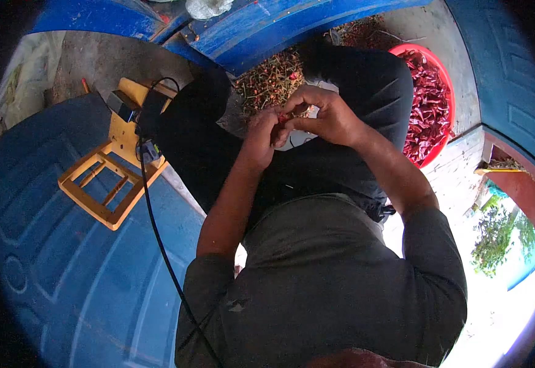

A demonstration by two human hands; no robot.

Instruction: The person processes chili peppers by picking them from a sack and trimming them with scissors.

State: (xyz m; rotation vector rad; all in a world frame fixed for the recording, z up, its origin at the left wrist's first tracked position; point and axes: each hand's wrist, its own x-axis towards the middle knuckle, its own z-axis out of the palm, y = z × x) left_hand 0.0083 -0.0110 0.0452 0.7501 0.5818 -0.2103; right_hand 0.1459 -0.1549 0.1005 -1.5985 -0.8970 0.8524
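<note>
Both hands meet over the lap, left hand (260,136) and right hand (329,116), fingers pinched tight on one small red chili (284,118) between them. A red tub (446,86) of chilies sits just beside the right knee.

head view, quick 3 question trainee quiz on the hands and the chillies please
1. True or false: the left hand and right hand meet on one small red chilli.
2. What holds the heap of red chillies on the person's right? A red basin B blue bucket C green sack
3. Fill in: the black cable runs up to the yellow ____.
Key: 1 true; 2 A; 3 stool.
</note>
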